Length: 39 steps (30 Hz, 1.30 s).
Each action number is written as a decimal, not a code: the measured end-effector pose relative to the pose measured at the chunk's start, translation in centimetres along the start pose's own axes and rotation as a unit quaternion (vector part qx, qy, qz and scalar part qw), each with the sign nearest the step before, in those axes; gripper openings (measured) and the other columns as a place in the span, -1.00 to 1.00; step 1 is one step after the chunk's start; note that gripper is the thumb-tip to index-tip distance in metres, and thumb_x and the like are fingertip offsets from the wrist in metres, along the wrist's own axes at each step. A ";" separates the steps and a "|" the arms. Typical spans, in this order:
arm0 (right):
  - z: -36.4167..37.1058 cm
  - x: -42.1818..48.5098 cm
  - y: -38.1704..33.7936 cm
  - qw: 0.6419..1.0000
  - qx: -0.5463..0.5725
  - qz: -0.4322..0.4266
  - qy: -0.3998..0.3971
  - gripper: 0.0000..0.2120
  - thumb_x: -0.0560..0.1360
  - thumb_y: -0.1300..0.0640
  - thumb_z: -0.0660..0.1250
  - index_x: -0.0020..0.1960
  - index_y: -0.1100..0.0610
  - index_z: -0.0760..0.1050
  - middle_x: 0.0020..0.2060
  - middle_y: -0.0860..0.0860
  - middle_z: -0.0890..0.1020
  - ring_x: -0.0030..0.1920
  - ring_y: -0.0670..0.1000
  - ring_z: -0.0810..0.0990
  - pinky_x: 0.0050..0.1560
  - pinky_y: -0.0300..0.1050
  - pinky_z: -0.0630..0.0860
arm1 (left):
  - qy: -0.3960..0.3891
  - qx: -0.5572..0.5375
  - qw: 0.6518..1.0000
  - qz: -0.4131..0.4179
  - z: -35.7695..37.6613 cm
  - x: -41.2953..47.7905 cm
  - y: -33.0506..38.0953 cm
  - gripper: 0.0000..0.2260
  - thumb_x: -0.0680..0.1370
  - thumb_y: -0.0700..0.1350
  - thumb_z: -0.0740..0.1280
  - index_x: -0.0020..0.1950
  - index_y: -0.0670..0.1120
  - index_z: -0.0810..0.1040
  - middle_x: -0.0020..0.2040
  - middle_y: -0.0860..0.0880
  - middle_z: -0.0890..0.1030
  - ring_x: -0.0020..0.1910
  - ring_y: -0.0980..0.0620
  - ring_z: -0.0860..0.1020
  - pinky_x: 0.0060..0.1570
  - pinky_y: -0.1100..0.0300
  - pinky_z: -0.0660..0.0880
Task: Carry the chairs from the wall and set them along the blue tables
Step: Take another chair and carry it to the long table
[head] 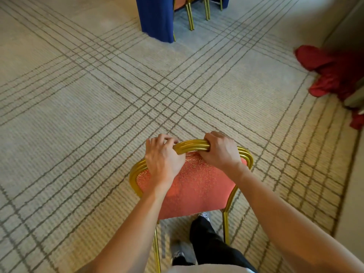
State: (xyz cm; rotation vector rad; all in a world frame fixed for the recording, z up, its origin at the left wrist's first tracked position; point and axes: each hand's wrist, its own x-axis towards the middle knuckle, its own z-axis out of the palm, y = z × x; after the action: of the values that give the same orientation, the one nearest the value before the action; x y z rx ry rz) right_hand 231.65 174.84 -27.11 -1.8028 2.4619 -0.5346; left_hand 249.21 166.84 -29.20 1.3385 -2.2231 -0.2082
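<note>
Left hand (163, 160), right hand (220, 150) — both clamped on top rail (191, 145) of chair (197, 184), middle of carpet (78, 115), well apart from blue table (157, 18). Prob. stiff metal frame, moderate wt; rail = best grip pt.

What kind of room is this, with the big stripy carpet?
Probably a banquet or function hall. The gold-framed chair with red padded back, the blue-skirted table with more gold chair legs at it, and the wide lined carpet all suggest that.

Forearms (136, 225) bare; black trousers (212, 245); grey-white trainers (177, 254); pale shirt hem (206, 269).
</note>
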 end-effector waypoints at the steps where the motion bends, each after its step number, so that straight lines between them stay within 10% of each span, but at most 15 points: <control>1: 0.0 0.6 0.6 1.000 0.000 -0.010 -0.005 -0.72 0.46 -0.10 0.40 -0.13 0.13 0.54 -0.22 0.03 0.60 -0.19 0.13 0.59 -0.27 -0.04 0.45 | -0.012 0.008 1.000 -0.011 0.2 0.7 0.3 -0.86 0.39 0.05 0.47 -0.10 0.06 0.70 -0.08 0.08 0.65 -0.08 -0.07 0.60 -0.12 0.05 0.50; 19: 3.1 10.2 3.2 0.999 -0.050 -0.009 0.006 -0.74 0.35 -0.13 0.29 -0.35 -0.02 0.29 -0.56 -0.09 0.48 -0.58 0.01 0.23 -0.49 -0.22 0.14 | -0.077 0.075 0.992 -0.067 3.0 9.7 0.1 -0.65 0.29 0.13 0.41 -0.46 -0.08 0.38 -0.58 0.04 0.34 -0.60 -0.09 0.34 -0.40 0.21 0.17; 34: 1.5 17.5 6.4 0.991 -0.057 0.113 0.036 -0.64 0.32 -0.27 0.22 -0.39 0.01 0.36 -0.51 -0.04 0.56 -0.50 0.11 0.56 -0.40 -0.19 0.27 | -0.185 0.034 0.980 0.067 7.5 21.4 1.3 -0.67 0.28 0.19 0.42 -0.40 -0.02 0.42 -0.43 0.02 0.59 -0.40 -0.10 0.60 -0.33 0.19 0.26; 39: -1.1 21.4 6.8 0.988 -0.054 0.131 0.062 -0.67 0.30 -0.23 0.30 -0.38 -0.01 0.30 -0.50 -0.03 0.57 -0.47 0.14 0.58 -0.40 -0.14 0.40 | -0.151 -0.015 0.984 0.092 7.1 26.1 2.5 -0.67 0.27 0.22 0.22 -0.45 -0.02 0.34 -0.51 0.12 0.31 -0.51 -0.03 0.29 -0.36 0.19 0.21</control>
State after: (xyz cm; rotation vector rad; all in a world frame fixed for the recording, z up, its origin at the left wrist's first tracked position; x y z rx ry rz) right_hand 218.30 156.92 -24.57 -1.4829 2.8043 -0.5171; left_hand 234.05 144.73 -24.78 1.1385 -2.5669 -0.3987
